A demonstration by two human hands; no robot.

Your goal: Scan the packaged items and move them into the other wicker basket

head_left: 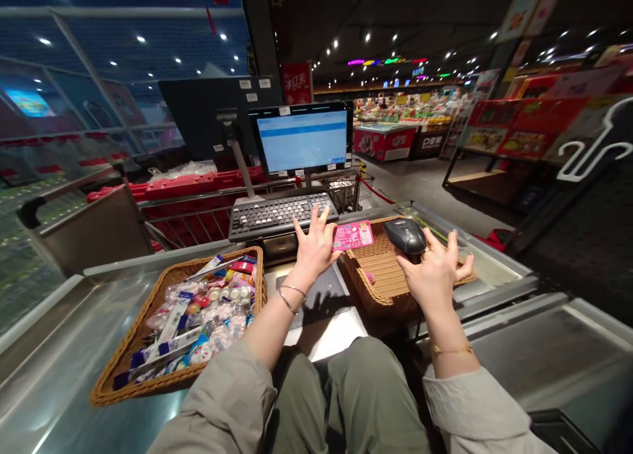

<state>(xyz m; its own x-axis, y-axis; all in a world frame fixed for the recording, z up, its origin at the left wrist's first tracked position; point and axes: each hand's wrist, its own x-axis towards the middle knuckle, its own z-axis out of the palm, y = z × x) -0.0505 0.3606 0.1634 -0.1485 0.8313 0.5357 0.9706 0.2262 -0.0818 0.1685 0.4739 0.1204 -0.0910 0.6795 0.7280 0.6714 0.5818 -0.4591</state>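
Observation:
My left hand (312, 246) is raised with its fingers spread, over the counter in front of a keyboard. Beside its thumb, a pink printed card (352, 235) sits tilted above the rim of a wicker basket (380, 269). My right hand (435, 269) grips a black handheld scanner (404, 235) over that basket, and the scanner's lower part is hidden by my fingers. A second wicker basket (129, 339) lies to my left, heaped with small packets and clear bags of colourful goods (208, 312). A small pink item (370, 277) lies in the right basket.
A black keyboard (279, 215) and a lit monitor (301, 141) stand ahead on the checkout. Steel counter surfaces (544, 355) flank my knees. Red metal carts (198, 207) stand behind the keyboard, and shop displays and a red freezer (383, 143) stand beyond, at the far right.

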